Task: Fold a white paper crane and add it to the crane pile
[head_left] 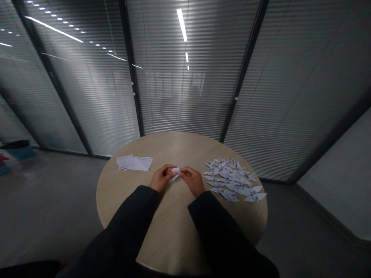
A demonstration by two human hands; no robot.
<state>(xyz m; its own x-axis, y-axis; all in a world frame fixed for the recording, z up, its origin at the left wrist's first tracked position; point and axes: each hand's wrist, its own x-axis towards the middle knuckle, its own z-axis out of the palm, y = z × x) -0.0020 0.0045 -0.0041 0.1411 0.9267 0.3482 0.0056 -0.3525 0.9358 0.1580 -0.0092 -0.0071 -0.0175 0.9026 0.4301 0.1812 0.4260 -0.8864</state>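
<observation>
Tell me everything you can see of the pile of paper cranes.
The pile of paper cranes is a loose, overlapping heap of many small folded cranes in pale, white-grey paper, lying flat with pointed wings spread. It rests on the right part of the round wooden table, close beside the right hand, apparently not touching it.
</observation>
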